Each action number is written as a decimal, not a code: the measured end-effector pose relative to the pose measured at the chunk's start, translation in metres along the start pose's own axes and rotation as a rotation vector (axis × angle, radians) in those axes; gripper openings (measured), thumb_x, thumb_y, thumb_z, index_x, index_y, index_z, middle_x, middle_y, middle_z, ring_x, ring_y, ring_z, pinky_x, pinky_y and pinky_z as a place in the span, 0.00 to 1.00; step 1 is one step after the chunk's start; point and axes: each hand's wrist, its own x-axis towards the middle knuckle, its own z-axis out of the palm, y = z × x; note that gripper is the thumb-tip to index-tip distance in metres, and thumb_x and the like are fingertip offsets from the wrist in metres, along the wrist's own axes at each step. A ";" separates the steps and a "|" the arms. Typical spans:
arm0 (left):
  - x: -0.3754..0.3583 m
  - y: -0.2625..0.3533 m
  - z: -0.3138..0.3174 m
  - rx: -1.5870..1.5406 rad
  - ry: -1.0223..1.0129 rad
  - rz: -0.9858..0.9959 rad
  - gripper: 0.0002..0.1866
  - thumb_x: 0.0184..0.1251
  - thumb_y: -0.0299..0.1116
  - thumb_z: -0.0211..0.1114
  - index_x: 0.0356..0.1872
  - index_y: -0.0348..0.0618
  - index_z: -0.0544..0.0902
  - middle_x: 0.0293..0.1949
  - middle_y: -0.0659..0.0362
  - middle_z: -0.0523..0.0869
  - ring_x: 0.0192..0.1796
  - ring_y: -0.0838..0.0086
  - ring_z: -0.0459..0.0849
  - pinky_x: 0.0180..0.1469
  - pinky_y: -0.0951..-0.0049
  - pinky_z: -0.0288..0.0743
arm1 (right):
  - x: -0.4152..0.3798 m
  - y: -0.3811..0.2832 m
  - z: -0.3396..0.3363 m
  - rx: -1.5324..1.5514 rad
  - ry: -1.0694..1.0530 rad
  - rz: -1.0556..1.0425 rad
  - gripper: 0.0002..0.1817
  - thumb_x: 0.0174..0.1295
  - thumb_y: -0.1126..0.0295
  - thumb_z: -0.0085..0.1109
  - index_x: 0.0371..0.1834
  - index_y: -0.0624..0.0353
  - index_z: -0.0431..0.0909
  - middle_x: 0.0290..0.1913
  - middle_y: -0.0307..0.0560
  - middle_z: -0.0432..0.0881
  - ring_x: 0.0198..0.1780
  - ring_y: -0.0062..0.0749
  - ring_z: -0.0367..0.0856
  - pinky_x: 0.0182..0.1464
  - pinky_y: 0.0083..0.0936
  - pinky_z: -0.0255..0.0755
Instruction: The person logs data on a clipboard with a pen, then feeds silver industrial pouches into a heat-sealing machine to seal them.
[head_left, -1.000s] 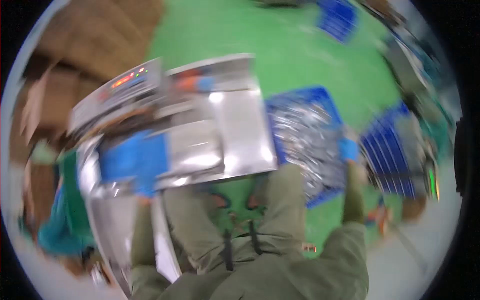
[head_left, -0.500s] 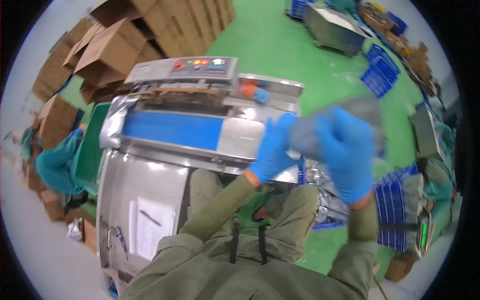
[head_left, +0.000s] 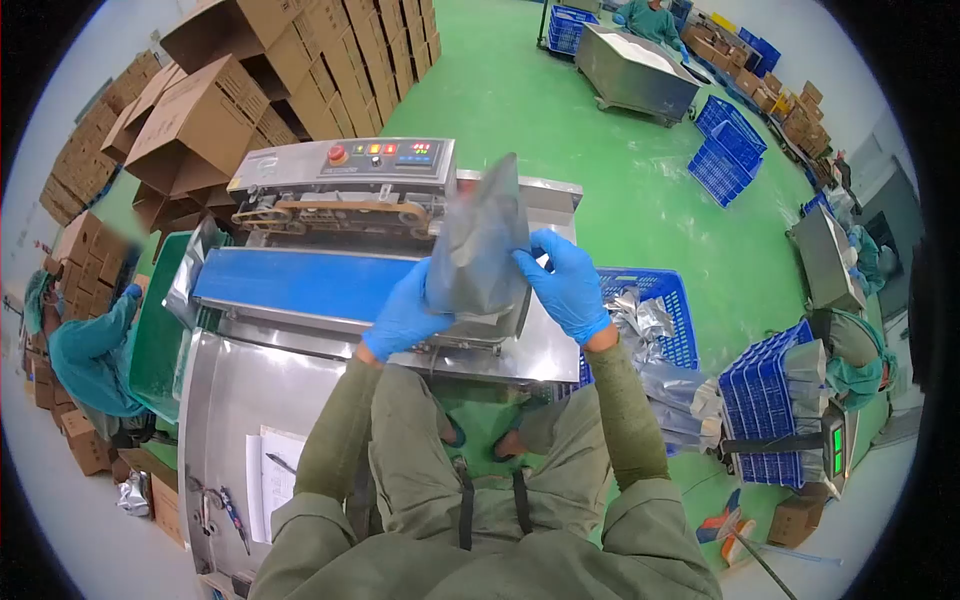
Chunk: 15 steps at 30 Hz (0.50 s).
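Note:
A grey foil pouch (head_left: 478,255) stands upright and a little tilted between my hands, its upper part blurred. My left hand (head_left: 405,318), in a blue glove, grips its lower left side, with some fingers hidden behind it. At the pouch's right edge, my gloved right hand (head_left: 570,285) pinches the foil between thumb and fingers. Just behind the pouch is a band sealing machine (head_left: 345,165) with a lit control panel. Its blue conveyor belt (head_left: 285,283) runs to the left of my left hand.
A blue basket (head_left: 684,318) holding several foil pouches stands to my right, near a scale with a green display (head_left: 838,450). At left are a metal table (head_left: 225,400) with a notebook (head_left: 278,470), a green bin (head_left: 150,330) and a co-worker (head_left: 90,350). Cardboard boxes (head_left: 215,120) stand behind.
The pouch and my right hand have moved left, from beside the machine to in front of it. My left hand has also moved left and now grips the pouch's lower side. The view has shifted.

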 end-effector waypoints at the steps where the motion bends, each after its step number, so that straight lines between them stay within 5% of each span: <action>1: 0.004 0.014 -0.010 -0.112 -0.006 -0.016 0.32 0.59 0.27 0.70 0.65 0.37 0.71 0.58 0.53 0.81 0.59 0.74 0.79 0.60 0.69 0.75 | 0.003 0.005 0.003 -0.038 -0.030 -0.025 0.11 0.63 0.67 0.64 0.47 0.57 0.79 0.39 0.48 0.82 0.37 0.36 0.82 0.36 0.28 0.73; 2: 0.009 0.031 -0.021 -0.225 -0.012 -0.037 0.29 0.62 0.25 0.66 0.65 0.37 0.71 0.58 0.53 0.80 0.59 0.75 0.78 0.59 0.70 0.75 | 0.003 -0.001 0.002 -0.063 -0.012 0.007 0.07 0.63 0.69 0.62 0.41 0.58 0.78 0.37 0.52 0.81 0.37 0.48 0.81 0.41 0.36 0.76; 4: 0.018 0.055 -0.035 -0.221 -0.055 0.033 0.18 0.69 0.25 0.58 0.60 0.39 0.74 0.53 0.54 0.83 0.54 0.71 0.82 0.55 0.69 0.77 | -0.001 0.002 0.003 -0.136 0.000 -0.113 0.06 0.62 0.70 0.63 0.40 0.57 0.78 0.37 0.52 0.81 0.37 0.50 0.81 0.39 0.37 0.76; 7: 0.033 0.052 -0.049 0.619 -0.193 0.208 0.14 0.67 0.28 0.63 0.53 0.43 0.77 0.49 0.55 0.84 0.48 0.60 0.85 0.51 0.66 0.80 | -0.010 0.014 -0.011 -0.322 0.110 -0.359 0.08 0.59 0.74 0.64 0.41 0.58 0.79 0.37 0.51 0.82 0.37 0.50 0.82 0.38 0.36 0.76; 8: 0.027 0.062 -0.055 0.735 -0.094 0.278 0.13 0.65 0.29 0.65 0.51 0.46 0.80 0.50 0.52 0.86 0.52 0.49 0.84 0.54 0.64 0.80 | -0.015 0.019 -0.017 -0.393 0.167 -0.449 0.09 0.58 0.75 0.65 0.42 0.58 0.80 0.38 0.51 0.82 0.38 0.49 0.82 0.38 0.36 0.77; 11: 0.006 0.018 -0.067 0.977 0.185 0.729 0.17 0.59 0.27 0.68 0.50 0.46 0.78 0.50 0.56 0.86 0.51 0.56 0.86 0.48 0.63 0.82 | -0.037 0.050 -0.019 -0.216 0.248 -0.428 0.13 0.54 0.80 0.66 0.43 0.60 0.81 0.40 0.50 0.83 0.39 0.47 0.84 0.40 0.35 0.77; 12: 0.005 0.016 -0.061 0.918 0.241 0.804 0.18 0.58 0.25 0.68 0.52 0.44 0.81 0.51 0.57 0.87 0.54 0.58 0.86 0.46 0.64 0.82 | -0.040 0.041 -0.015 -0.095 0.301 -0.346 0.12 0.55 0.82 0.66 0.42 0.61 0.82 0.42 0.49 0.84 0.39 0.39 0.84 0.40 0.31 0.78; 15: 0.006 0.016 -0.017 0.338 0.420 0.554 0.14 0.63 0.24 0.66 0.51 0.41 0.84 0.45 0.58 0.89 0.45 0.68 0.88 0.42 0.70 0.81 | -0.038 0.012 -0.002 0.123 0.329 -0.176 0.07 0.60 0.80 0.64 0.41 0.61 0.83 0.39 0.48 0.85 0.36 0.32 0.84 0.39 0.27 0.77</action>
